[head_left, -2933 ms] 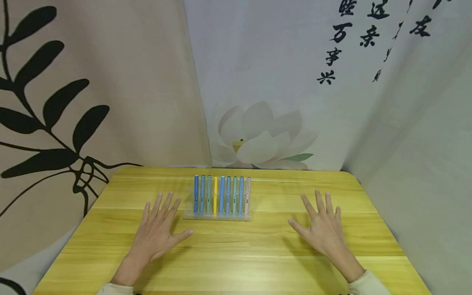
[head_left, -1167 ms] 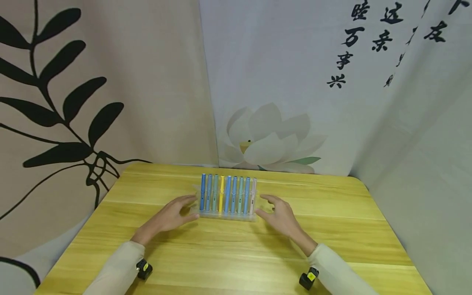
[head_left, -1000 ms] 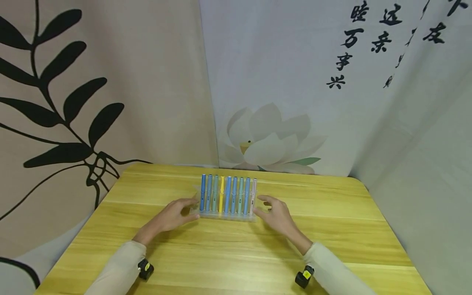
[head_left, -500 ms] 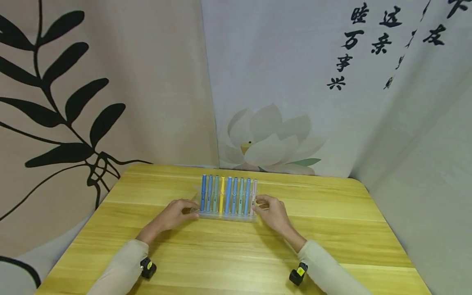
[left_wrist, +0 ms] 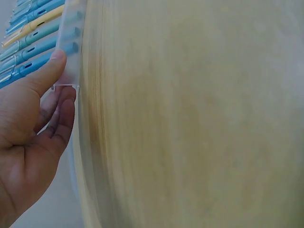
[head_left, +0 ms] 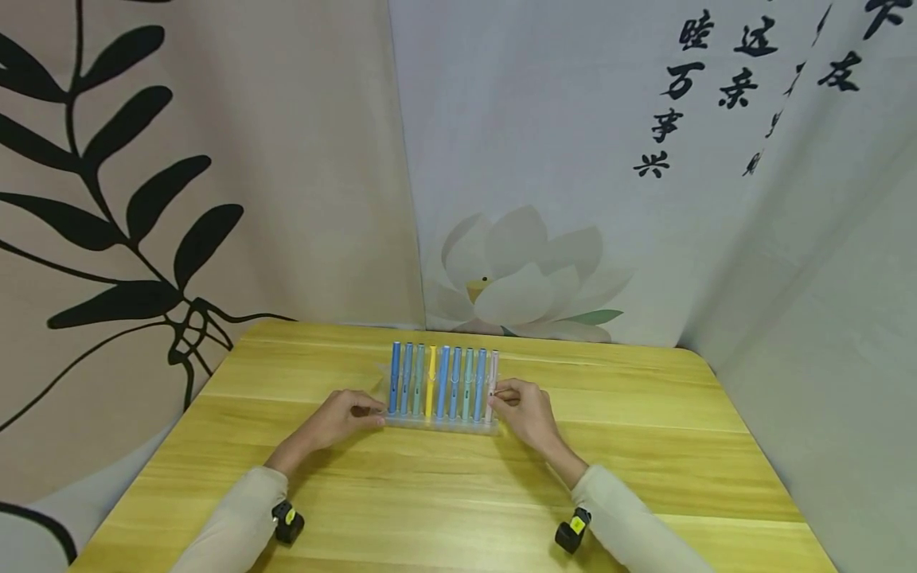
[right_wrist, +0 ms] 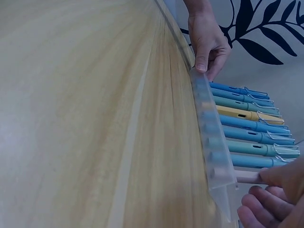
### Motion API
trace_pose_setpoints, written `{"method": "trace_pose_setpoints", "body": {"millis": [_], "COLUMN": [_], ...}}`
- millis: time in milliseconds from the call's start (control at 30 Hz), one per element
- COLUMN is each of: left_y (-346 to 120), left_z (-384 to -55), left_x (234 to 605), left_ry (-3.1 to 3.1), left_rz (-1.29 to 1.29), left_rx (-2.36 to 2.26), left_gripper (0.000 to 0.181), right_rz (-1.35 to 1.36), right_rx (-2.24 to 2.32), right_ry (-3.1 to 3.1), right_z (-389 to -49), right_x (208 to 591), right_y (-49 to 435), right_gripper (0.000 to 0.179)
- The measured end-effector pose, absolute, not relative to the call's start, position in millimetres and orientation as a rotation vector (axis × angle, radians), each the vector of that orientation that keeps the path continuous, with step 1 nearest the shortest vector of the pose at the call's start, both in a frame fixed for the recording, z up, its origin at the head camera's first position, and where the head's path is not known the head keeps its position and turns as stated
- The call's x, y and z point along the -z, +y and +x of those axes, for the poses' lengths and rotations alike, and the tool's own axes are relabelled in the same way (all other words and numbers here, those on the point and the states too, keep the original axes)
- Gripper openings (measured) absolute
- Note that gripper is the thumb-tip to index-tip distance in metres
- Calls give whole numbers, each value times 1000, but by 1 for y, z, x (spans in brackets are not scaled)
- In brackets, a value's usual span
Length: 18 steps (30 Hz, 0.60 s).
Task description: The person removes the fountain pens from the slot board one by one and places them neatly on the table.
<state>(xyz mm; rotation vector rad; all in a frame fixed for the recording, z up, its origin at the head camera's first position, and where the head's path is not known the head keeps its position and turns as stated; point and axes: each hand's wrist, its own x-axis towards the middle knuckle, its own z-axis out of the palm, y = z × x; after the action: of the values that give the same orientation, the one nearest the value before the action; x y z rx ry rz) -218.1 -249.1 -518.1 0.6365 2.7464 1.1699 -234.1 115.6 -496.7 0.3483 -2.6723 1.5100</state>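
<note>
A clear plastic pen stand (head_left: pixel 440 426) stands toward the back of the table, holding a row of upright pens with clips. They are blue and green, with one yellow pen (head_left: pixel 431 382) and a pale pink pen (head_left: pixel 493 368) at the right end. My left hand (head_left: pixel 342 418) grips the stand's left end; in the left wrist view the thumb (left_wrist: pixel 50 71) lies on its front and the fingers curl at its end. With thumb and fingers, my right hand (head_left: pixel 528 412) pinches the pink pen low down, partly hiding it. In the right wrist view that pen's base remains in the stand (right_wrist: pixel 209 128).
The wooden table (head_left: pixel 444 501) reaches to a curtain behind, printed with a lotus (head_left: pixel 530 270), dark leaves and characters. Another pale curtain hangs on the right. Small black devices (head_left: pixel 288 522) are strapped at both wrists.
Both hands came inward from lying spread on the table to the stand's two ends. Over the last second the left fingers closed on the stand and the right fingers on the pink pen.
</note>
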Motion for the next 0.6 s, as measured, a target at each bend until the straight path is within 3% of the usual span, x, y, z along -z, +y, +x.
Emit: {"method": "trace_pose_setpoints", "body": {"millis": [600], "left_y": [-250], "left_z": [-218], "left_x": [518], "left_ry": [2681], "left_rz": [575], "left_rx": [-1242], "left_gripper": [27], "right_rz": [337], "right_rx": [-1499], "right_ry": [-2613], "right_z": [-237], "right_x": [491], "right_y": [115], "right_gripper": [15]}}
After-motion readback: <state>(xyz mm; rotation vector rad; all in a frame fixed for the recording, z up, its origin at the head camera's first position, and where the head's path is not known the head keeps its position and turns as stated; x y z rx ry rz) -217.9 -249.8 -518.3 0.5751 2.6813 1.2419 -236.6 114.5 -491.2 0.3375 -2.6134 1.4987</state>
